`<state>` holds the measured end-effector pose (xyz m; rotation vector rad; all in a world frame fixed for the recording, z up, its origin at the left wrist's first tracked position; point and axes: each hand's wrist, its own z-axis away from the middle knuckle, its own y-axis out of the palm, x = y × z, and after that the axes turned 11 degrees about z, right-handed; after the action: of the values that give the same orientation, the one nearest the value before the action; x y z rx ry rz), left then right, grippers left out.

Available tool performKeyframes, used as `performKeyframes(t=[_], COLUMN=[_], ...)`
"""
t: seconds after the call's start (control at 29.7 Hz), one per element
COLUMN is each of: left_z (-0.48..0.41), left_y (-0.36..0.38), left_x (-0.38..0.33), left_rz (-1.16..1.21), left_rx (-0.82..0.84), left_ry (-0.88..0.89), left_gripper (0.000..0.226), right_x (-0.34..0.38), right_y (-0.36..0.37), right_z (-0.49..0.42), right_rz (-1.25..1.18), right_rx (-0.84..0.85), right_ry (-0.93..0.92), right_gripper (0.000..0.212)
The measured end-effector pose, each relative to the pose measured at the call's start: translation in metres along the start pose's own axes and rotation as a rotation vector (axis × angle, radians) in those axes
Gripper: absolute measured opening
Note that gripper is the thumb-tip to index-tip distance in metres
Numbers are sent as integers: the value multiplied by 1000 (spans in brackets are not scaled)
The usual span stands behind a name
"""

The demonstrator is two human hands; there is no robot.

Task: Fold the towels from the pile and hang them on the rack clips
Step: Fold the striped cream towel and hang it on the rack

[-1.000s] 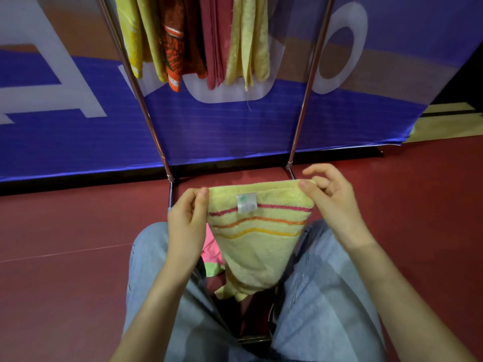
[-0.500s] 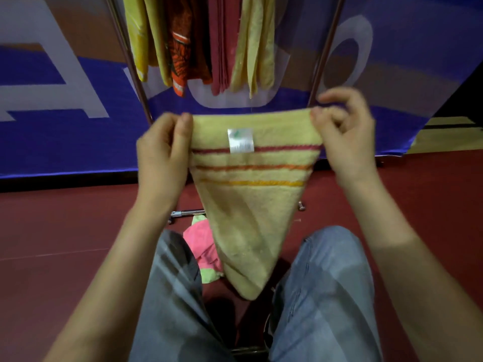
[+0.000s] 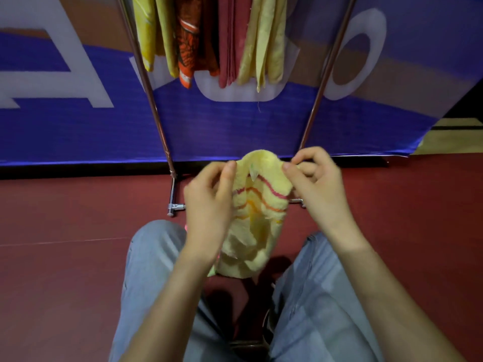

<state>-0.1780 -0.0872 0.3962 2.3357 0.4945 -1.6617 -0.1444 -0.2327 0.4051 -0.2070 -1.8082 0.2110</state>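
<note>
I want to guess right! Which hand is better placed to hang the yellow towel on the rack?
Probably the right hand. It and the left hand both pinch the yellow towel, but hanging towels fill the rack's left side, so the free stretch lies nearer the right. Clips are out of view.

A single wide-angle camera on the person's head gives the only view. It faces forward and tilts steeply down, so the forearms and the knees enter from the bottom edge. The left hand and right hand, pinching a yellow towel, sit close to the lens at centre. Farther off lie the red floor, the rack, whose poles converge downward, and a blue banner. The hung towels are cut by the top edge.
</note>
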Motion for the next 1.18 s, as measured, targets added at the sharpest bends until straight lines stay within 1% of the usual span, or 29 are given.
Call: performKeyframes(t=[0.13, 0.2, 0.27, 0.3, 0.34, 0.37, 0.44, 0.47, 0.54, 0.57, 0.61, 0.67, 0.71, 0.74, 0.77, 0.81, 0.88, 0.91, 0.94, 1.01, 1.11, 1.18], left_z=[22, 27, 29, 30, 30, 31, 33, 33, 31, 29, 27, 24, 22, 21, 21, 21, 22, 22, 23, 24, 21, 13], left_y=[14, 15, 13, 11, 10, 9, 9, 8, 3, 0, -3, -8, -10, -12, -12, -13, -15, -16, -17, -20, -26, -30], left_x=[2, 4, 8, 9, 10, 10, 11, 12, 14, 15, 15, 14, 12, 10, 9, 8, 6, 6, 7, 11, 13, 9], left_rz=[70, 100, 118, 134, 151, 171, 231, 239, 203, 184, 175, 189, 202, 206, 209, 213, 223, 230, 236, 239, 218, 169], left_rx=[8, -7, -23, -22, -9, 19, 98, 127, 145, 146, 147, 139, 143, 155, 171, 182, 201, 204, 201, 201, 225, 280], left_ry=[-47, -74, -88, -93, -96, -102, -131, -141, -117, -102, -90, -71, -64, -57, -53, -51, -48, -52, -62, -90, -165, -201], left_gripper=[22, 21, 22, 23, 24, 23, 10, 6, 18, 21, 22, 21, 18, 15, 13, 13, 13, 13, 12, 10, 13, 14], right_x=[-5, -7, -7, -7, -9, -9, -12, -14, -14, -14, -16, -18, -20, -25, -27, -29, -32, -32, -32, -32, -29, -27], right_y=[24, 30, 32, 33, 34, 33, 32, 31, 29, 28, 26, 19, 14, 10, 6, 4, 2, 3, 3, 4, 9, 12], right_z=[16, 20, 24, 26, 27, 28, 27, 26, 25, 26, 27, 28, 27, 25, 23, 21, 17, 16, 16, 18, 20, 21], right_rz=[-20, -56, -120, -155, -191, -225, -258, -262, -296, -310, -311, -281, -233, -177, -117, -56, 7, -12, -40, -88, -108, -110], right_rx=[122, 162, 199, 207, 212, 223, 265, 295, 345, 350, 325, 219, 169, 158, 180, 219, 294, 300, 277, 223, 193, 211], right_ry=[11, 14, 37, 60, 81, 99, 116, 107, 113, 113, 104, 78, 78, 80, 83, 80, 80, 96, 108, 109, 109, 110], right_gripper=[23, 18, 8, 10, 21, 36, 68, 76, 79, 75, 65, 29, 29, 38, 43, 40, 21, 12, 8, 5, 10, 13])
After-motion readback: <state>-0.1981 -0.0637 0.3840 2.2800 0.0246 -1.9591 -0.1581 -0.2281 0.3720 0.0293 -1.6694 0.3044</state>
